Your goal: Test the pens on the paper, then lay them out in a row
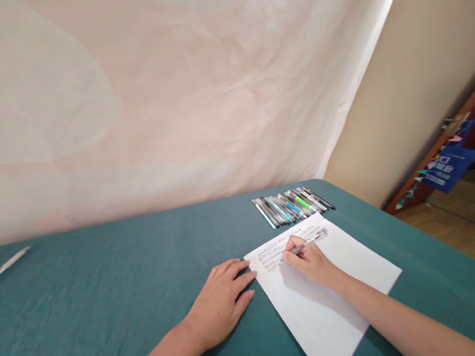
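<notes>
A white sheet of paper (341,280) lies on the teal tablecloth (105,294), with a few lines of small handwriting near its top left corner. My right hand (309,261) rests on the sheet, fingers closed round a pen (312,241) whose tip touches the written lines. My left hand (223,304) lies flat on the cloth beside the paper's left edge, fingers stretched out, fingertips touching the sheet's corner.
A row of several pens (291,206) lies side by side at the table's far edge behind the paper. A white stick-like object (3,269) lies at the far left. A pale cloth backdrop hangs behind; the table's edge falls away on the right.
</notes>
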`<state>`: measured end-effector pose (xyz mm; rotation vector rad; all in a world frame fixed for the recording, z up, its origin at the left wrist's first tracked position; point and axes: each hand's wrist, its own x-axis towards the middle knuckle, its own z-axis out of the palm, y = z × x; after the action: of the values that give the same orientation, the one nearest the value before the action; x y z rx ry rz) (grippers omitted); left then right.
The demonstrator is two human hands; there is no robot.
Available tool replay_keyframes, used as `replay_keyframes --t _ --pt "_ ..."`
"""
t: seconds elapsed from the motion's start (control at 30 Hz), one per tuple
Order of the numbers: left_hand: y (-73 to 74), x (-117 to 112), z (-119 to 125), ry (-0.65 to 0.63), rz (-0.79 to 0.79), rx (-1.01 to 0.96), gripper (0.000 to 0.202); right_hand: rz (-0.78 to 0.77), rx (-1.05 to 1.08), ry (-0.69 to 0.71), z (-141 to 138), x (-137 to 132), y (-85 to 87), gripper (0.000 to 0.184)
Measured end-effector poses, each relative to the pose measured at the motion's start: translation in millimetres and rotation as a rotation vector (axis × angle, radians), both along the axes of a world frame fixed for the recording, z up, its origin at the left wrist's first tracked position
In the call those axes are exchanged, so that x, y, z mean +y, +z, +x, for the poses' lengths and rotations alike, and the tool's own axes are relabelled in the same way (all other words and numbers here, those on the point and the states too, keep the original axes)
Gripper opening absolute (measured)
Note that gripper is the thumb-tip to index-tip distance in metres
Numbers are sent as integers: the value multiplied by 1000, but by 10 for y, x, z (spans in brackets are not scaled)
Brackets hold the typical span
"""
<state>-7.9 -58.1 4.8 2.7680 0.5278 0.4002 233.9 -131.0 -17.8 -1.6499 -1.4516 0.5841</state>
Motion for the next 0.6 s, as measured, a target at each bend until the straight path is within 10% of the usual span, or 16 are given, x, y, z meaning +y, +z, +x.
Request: replay_keyframes --t 0.6 --pt "1 -2 3 4 4 16 35 29 -35 16 -14 -9 20 10"
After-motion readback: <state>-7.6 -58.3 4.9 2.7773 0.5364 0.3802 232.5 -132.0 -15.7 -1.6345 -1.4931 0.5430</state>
